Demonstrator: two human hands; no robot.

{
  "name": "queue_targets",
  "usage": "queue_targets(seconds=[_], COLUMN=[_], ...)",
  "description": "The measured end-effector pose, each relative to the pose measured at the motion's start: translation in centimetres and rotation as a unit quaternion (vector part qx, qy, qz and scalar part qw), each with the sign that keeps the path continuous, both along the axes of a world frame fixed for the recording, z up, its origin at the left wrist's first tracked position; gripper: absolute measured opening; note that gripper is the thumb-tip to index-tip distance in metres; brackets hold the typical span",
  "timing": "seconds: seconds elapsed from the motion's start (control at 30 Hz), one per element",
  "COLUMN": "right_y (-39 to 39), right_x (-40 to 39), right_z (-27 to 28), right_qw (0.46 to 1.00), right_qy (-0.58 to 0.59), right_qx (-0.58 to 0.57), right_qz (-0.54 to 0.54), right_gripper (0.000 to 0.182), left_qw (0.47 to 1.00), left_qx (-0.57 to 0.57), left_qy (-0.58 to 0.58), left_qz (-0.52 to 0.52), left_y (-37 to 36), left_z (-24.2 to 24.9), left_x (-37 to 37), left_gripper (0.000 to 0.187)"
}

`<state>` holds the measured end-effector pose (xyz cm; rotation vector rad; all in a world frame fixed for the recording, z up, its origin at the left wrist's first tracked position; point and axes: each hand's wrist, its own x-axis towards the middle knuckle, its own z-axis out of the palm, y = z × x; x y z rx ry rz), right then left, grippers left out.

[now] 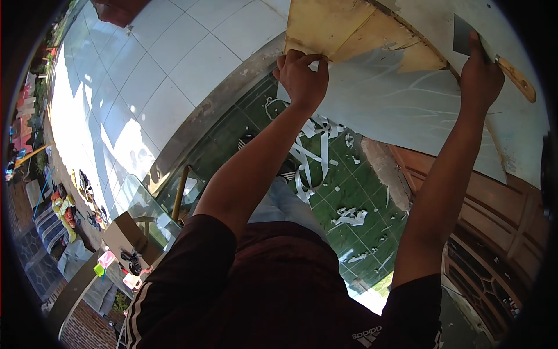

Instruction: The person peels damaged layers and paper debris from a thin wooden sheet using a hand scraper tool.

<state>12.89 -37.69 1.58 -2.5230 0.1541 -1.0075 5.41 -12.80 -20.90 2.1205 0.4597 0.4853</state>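
Note:
A white marble-patterned sheet [395, 96] hangs partly off a surface, with a yellowish bare area [334, 29] above it. At the sheet's upper left corner, by the yellowish edge, my left hand [302, 81] is closed in a pinch on it. My right hand [481, 78], over the pale surface on the right, grips a broad-bladed knife. The knife's dark grey blade [461, 35] shows beside my outstretched index finger, and its wooden handle [516, 79] sticks out to the right. My palm hides the part between them.
White strips and scraps [350, 217] litter the green tiled floor [340, 198] around my feet. Brown wooden panelling [494, 215] stands at lower right. To the left are white tiles [168, 75], a glass pane [139, 200] and a cardboard box [125, 235].

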Motion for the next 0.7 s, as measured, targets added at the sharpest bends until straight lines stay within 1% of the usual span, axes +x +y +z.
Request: queue_targets(seconds=[0.1,0.2,0.4,0.47,0.57,0.67,0.7], right_y=[-0.3,0.5,0.9,0.7,0.7,0.6,0.6], right_x=[0.2,0.0,-0.4,-0.3,-0.3,-0.1,-0.1], right_z=[0.2,0.1,0.5,0.3,0.1,0.2,0.2], right_qw=[0.998,0.999,0.996,0.997,0.997,0.997,0.996], right_qy=[0.064,0.028,0.065,0.051,0.047,0.054,0.057], right_qx=[-0.012,-0.027,-0.045,-0.052,-0.051,-0.054,-0.057], right_qz=[-0.014,-0.032,-0.033,-0.029,-0.023,-0.028,-0.031], right_gripper=[0.064,0.065,0.067,0.067,0.068,0.068,0.068], left_qw=[1.000,0.999,0.999,0.998,0.997,0.998,0.995], left_qx=[-0.015,-0.041,-0.040,-0.051,-0.050,-0.047,-0.097], left_qy=[-0.004,0.002,0.002,0.011,0.055,0.033,0.005], left_qz=[0.006,0.017,0.022,0.025,0.002,-0.003,0.012], left_y=[-0.5,-0.7,-0.5,-0.4,0.1,0.5,0.6], left_z=[-0.1,-0.4,-1.2,-1.7,-2.5,-3.9,-4.0], left_x=[0.1,0.3,-0.6,-1.4,-2.8,-4.1,-3.8], left_gripper=[0.015,0.015,0.014,0.014,0.015,0.022,0.024])
